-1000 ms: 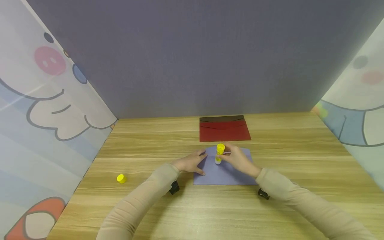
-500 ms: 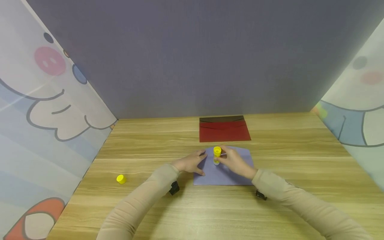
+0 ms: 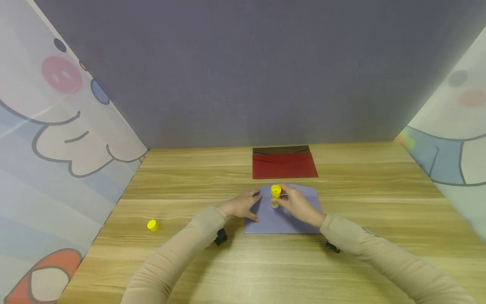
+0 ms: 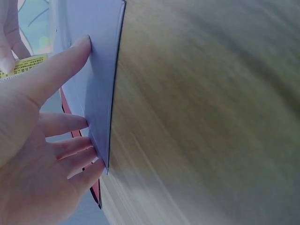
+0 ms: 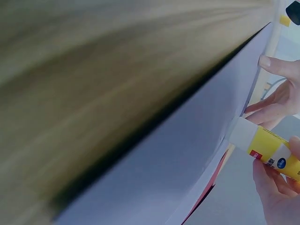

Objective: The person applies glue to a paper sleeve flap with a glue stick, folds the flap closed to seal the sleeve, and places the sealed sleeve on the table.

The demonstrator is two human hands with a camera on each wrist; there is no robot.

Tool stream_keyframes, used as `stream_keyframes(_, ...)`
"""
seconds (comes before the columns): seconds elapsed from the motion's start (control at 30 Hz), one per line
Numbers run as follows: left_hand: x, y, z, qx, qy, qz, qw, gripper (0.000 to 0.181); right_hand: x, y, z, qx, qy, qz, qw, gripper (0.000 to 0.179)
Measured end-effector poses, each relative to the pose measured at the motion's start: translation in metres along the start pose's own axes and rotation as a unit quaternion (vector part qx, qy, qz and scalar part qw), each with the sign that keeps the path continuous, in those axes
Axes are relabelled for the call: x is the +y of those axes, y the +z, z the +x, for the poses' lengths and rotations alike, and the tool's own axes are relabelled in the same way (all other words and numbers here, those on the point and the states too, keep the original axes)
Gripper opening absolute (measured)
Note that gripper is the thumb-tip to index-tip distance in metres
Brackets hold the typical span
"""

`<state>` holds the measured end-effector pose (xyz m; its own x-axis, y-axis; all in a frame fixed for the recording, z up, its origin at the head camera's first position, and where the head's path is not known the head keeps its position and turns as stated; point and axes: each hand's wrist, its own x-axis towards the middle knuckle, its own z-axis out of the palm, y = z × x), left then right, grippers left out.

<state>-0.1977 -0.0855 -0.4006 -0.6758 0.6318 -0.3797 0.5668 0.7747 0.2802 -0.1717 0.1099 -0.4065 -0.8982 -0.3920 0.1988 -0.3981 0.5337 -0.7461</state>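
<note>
A: Nearest the person, what is each hand doing?

B: The left hand lies flat with straight, spread fingers on the left edge of the purple envelope, apparently to keep the sheet from sliding on the wooden table. The right hand curls its fingers round the glue stick, holding it nearly upright with the tip down on the envelope's upper part, a pose that suits rubbing glue along it.

A: How does the stick look?

B: A short tube with a yellow body, a printed label and a white tip end. It is uncapped; the yellow cap sits well apart to the left, out of the way.

A: And farther back?

B: A red envelope lies flat beyond the purple one, near the grey back wall.
</note>
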Motion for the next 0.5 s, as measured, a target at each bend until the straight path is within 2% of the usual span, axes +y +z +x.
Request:
stream_keyframes(0.23,0.001,-0.001,0.000,0.006,0.003,0.008,0.9999,0.082,0.006,-0.006,-0.004,0.003,0.006,-0.004,1.0000,0.035)
stream_keyframes(0.5,0.002,0.000,0.000,0.007,0.005,0.008,0.9999,0.083,0.014,-0.016,-0.012,0.025,-0.001,-0.002,0.9997,0.029)
